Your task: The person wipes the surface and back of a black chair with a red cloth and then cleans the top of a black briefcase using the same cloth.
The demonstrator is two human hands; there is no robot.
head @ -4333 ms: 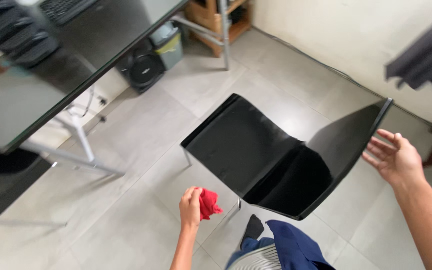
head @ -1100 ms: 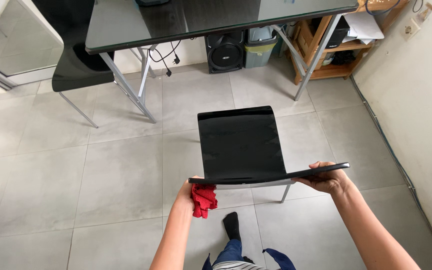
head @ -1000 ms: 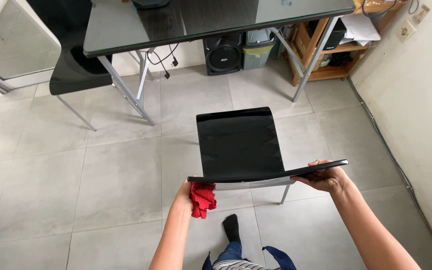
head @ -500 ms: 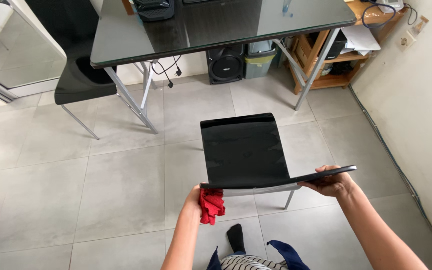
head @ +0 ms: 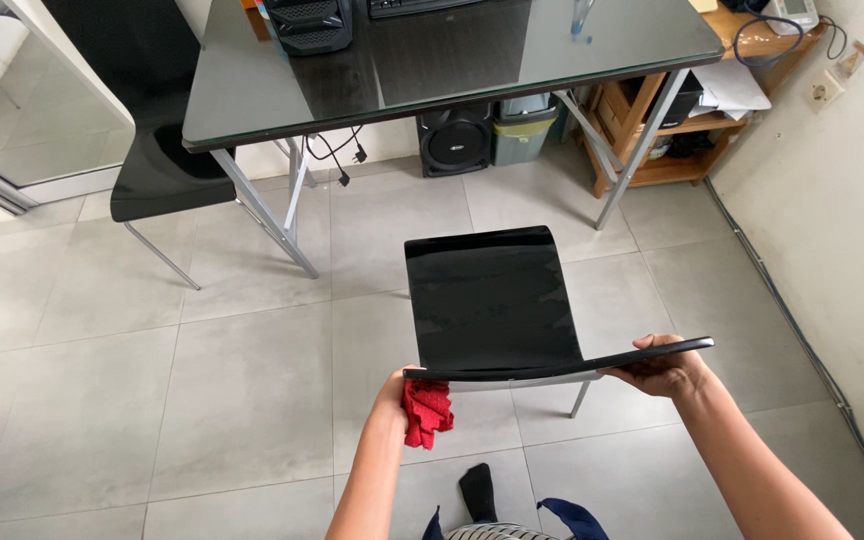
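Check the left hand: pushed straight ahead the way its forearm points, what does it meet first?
Probably the glossy black chair: the left hand, holding a red cloth, already rests at the backrest's top edge, so it would press that edge. Depth beyond is unclear.

Glass-topped table (head: 272, 85), speaker (head: 455, 142), second black chair (head: 157, 180), wooden shelf (head: 697, 120).

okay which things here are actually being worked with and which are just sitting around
In hand:
left hand with red cloth
right hand
black chair, gripped at its backrest top edge

Just about:
glass-topped table
second black chair
speaker
small bin
wooden shelf
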